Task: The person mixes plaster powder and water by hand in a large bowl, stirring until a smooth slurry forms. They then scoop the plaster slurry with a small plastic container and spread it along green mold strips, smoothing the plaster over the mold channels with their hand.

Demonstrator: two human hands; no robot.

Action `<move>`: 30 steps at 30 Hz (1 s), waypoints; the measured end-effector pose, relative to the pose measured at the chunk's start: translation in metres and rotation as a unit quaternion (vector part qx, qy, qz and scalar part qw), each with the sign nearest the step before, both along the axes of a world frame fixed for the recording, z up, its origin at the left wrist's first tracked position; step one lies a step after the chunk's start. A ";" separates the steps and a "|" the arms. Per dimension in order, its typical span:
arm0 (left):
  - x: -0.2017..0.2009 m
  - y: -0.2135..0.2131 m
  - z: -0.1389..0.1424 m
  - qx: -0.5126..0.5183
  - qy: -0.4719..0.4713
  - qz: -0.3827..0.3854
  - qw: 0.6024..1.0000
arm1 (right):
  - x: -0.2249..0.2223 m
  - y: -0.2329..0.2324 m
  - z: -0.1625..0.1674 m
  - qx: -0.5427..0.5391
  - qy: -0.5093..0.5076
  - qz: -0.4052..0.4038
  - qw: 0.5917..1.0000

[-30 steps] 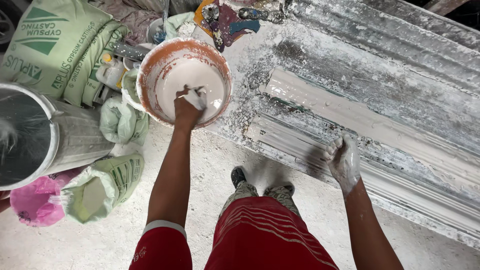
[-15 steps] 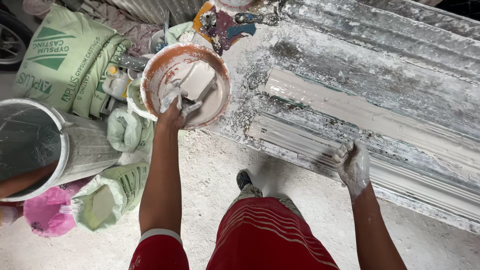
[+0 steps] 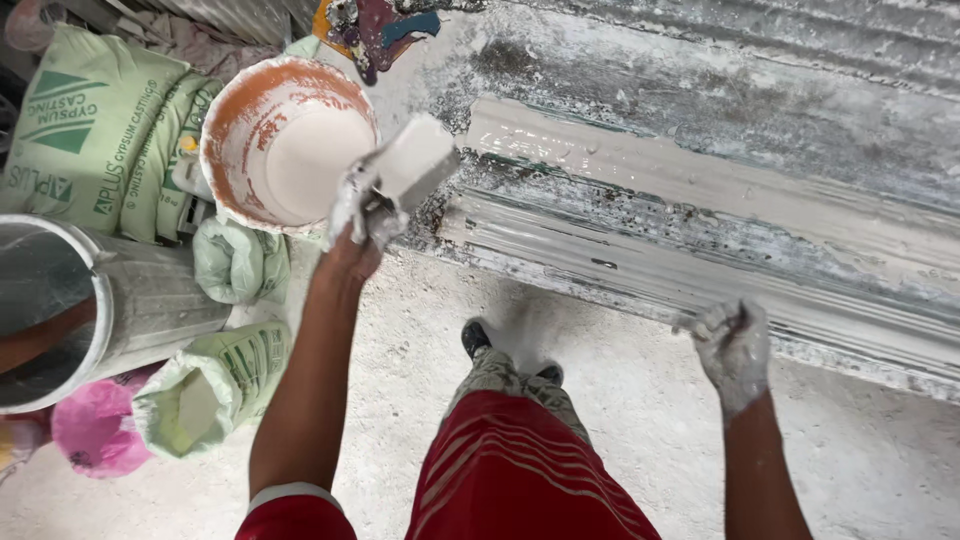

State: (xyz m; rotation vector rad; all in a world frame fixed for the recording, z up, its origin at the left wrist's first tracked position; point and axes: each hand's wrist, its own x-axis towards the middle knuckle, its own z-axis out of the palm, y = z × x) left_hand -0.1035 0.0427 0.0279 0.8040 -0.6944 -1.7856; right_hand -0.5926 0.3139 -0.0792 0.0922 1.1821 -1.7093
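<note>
My left hand [image 3: 362, 222] is shut on a plaster-coated scoop [image 3: 415, 162], held up just right of an orange basin [image 3: 226, 118] with white wet plaster [image 3: 310, 160] in it. The scoop hangs over the near left corner of a long plaster-smeared bench [image 3: 720, 80]. A white moulded plaster strip [image 3: 700, 185] runs along that bench. My right hand [image 3: 733, 345], caked in white plaster, has its fingers curled at the bench's near edge; whether it holds anything is unclear.
Green sacks [image 3: 90, 130] are stacked at the far left beside the basin. A grey metal bucket [image 3: 150, 300], an open green bag of powder [image 3: 205, 395] and a pink bag [image 3: 90, 430] stand on the dusty floor at left. My shoe [image 3: 478, 336] is close to the bench.
My left hand has lifted the scoop out of the basin and swung it right toward the bench. My right hand has stayed at the bench's edge.
</note>
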 end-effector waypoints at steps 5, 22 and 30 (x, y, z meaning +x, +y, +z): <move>-0.022 0.017 -0.045 0.014 0.000 -0.047 0.999 | -0.021 0.059 -0.004 -0.047 -0.017 -0.040 0.998; -0.013 0.000 -0.123 -0.123 -0.170 0.023 0.977 | 0.053 0.063 0.031 -0.011 0.021 -0.101 0.995; -0.012 -0.006 -0.098 -0.190 -0.077 -0.073 0.976 | 0.071 0.068 0.044 -0.037 0.003 -0.112 0.993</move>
